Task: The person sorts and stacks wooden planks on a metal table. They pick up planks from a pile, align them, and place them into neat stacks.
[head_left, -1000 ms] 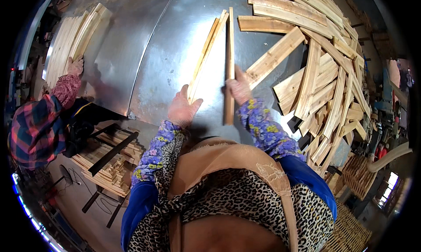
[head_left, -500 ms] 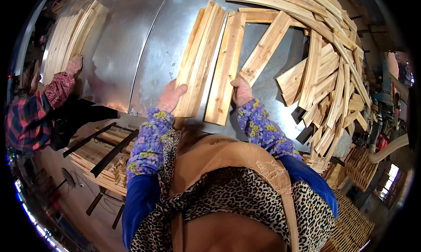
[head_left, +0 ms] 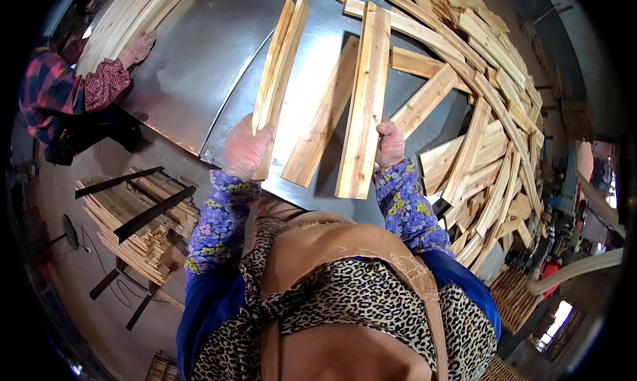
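Observation:
My left hand (head_left: 245, 147), in a pale pink glove, is closed round the near ends of a couple of narrow wooden boards (head_left: 282, 69), tilted up on edge. In my gloved right hand (head_left: 391, 143) is another wooden board (head_left: 364, 106), gripped by its right edge and raised off the metal table (head_left: 219, 63). Between the two hands a loose board (head_left: 320, 126) lies slanting on the table, partly covered by the raised one. Just beyond my right hand rests a further board (head_left: 428, 99).
A large heap of boards (head_left: 488, 155) curves along the right side of the table. At far left a co-worker's gloved hand (head_left: 139, 49) touches a row of boards (head_left: 126, 23). Below the table's left edge stands a rack stacked with boards (head_left: 136, 228).
My hands have moved apart. The boards in my left hand are tipped on edge, and one board now lies between my hands. The view has shifted slightly.

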`<state>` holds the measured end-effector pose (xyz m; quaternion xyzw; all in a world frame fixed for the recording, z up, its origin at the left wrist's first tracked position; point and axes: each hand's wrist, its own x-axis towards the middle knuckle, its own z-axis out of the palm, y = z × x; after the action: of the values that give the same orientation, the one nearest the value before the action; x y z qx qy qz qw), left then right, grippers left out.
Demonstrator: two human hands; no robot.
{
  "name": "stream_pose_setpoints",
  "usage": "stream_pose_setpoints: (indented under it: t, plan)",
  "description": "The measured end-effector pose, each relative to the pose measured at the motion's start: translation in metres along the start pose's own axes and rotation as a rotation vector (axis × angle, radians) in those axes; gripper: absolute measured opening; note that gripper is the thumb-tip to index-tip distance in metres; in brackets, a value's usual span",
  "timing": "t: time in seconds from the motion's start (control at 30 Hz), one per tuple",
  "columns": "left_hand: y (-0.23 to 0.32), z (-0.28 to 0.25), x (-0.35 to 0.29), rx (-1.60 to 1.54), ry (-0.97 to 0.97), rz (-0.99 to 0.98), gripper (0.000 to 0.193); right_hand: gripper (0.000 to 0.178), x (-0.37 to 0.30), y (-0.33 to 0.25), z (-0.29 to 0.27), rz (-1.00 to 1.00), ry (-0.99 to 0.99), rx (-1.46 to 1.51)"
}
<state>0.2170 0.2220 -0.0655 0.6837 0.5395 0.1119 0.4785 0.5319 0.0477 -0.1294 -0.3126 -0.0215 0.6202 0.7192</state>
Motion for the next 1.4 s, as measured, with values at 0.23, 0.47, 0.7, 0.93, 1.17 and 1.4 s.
stream_pose_setpoints:
  t: [0.23,0.47,0.7,0.93,1.17,1.4]
  plan:
    - [-0.060,0.014,0.022,0.496,0.047,-0.155,0.055,0.069,0.019,0.003,0.061,-0.073,0.573,-0.914]
    - [0.006,0.035,-0.021,-0.032,0.046,0.119,0.059,0.120,0.079,0.078,0.181,0.236,-0.018,-1.212]
    - [0.008,-0.077,0.028,1.021,0.152,1.070,0.083,0.077,0.103,0.075,0.147,0.549,-0.615,-1.202]
    - [-0.048,-0.095,0.040,0.956,-0.173,0.392,0.092,0.070,0.075,-0.039,0.174,0.240,-0.024,-1.798]
    - [-0.103,-0.084,0.059,0.667,0.128,-0.030,0.098,0.112,0.023,0.047,0.035,-0.037,0.631,-2.371]
    - [-0.084,-0.023,0.071,0.730,0.305,0.384,0.088,0.098,0.002,0.023,0.019,-0.161,0.786,-1.498]
